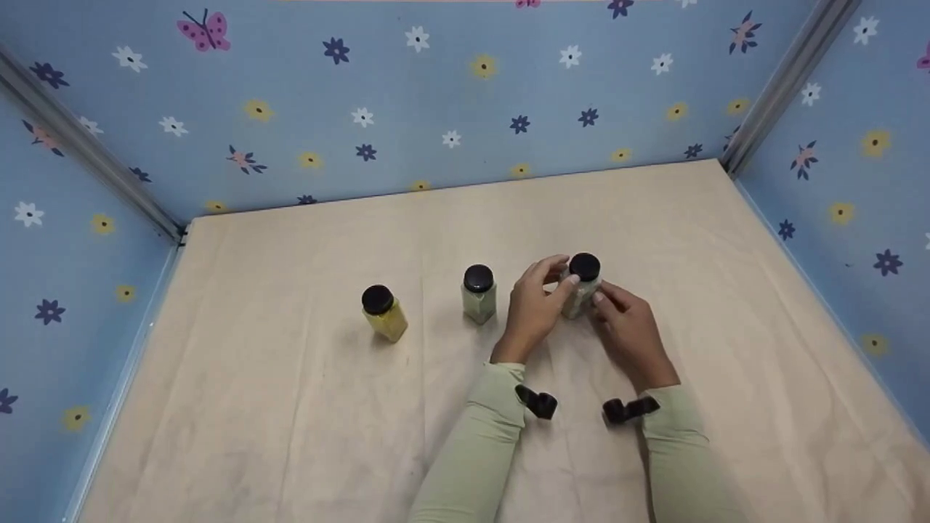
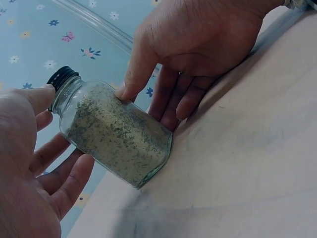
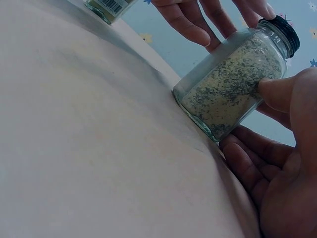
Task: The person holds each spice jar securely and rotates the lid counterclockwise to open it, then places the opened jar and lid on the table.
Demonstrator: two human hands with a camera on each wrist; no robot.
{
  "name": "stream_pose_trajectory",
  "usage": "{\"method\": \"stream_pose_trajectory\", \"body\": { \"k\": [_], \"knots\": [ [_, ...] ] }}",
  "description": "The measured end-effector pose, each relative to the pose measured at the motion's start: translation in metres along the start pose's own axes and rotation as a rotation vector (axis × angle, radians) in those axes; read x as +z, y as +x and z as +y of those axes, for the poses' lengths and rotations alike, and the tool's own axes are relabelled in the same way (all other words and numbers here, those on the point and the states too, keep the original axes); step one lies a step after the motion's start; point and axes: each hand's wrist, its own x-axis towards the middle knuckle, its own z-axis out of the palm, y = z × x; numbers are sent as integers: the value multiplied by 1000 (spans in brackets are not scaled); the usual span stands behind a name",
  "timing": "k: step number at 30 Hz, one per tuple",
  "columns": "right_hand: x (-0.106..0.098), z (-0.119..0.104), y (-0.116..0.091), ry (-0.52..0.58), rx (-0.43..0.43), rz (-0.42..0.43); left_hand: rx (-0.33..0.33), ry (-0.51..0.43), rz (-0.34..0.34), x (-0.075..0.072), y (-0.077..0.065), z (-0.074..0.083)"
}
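Observation:
A clear glass spice jar with a black screw cap is between both hands. Inside it shows a pale mix with green flakes. My left hand grips it near the top, thumb against the cap and fingers along the far side. Lower on the opposite side, my right hand holds the glass between thumb and fingers. In the right wrist view the jar's base is right at the cloth. Just left of my left hand stands a similar jar with pale green contents.
Farther left stands a black-capped jar with yellow contents. A beige cloth with creases covers the table. Blue flower-patterned panels with grey metal posts rise at the back and both sides.

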Motion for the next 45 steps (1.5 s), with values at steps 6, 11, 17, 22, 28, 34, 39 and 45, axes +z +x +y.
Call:
{"method": "stream_pose_trajectory", "body": {
  "k": [6, 11, 17, 22, 28, 34, 39, 45],
  "knots": [
    [1, 3, 0, 13, -4, 4, -9, 14, -13, 0, 0, 1],
    [2, 2, 1, -2, -3, 6, -17, 39, -7, 1, -1, 1],
    [3, 1, 1, 8, -5, 1, 3, 51, 3, 1, 0, 0],
    [2, 0, 1, 18, -7, 1, 21, 51, -8, 1, 0, 2],
    [2, -1, 1, 7, -2, 4, -12, 95, -32, 1, 0, 5],
    [0, -1, 0, -20, -22, -6, -49, 140, -66, 1, 0, 9],
    [-1, -1, 0, -22, -25, -8, -59, 133, -68, 1, 0, 9],
    [0, -1, 0, -7, -30, -3, -22, 61, -37, 1, 0, 7]
  ]
}}
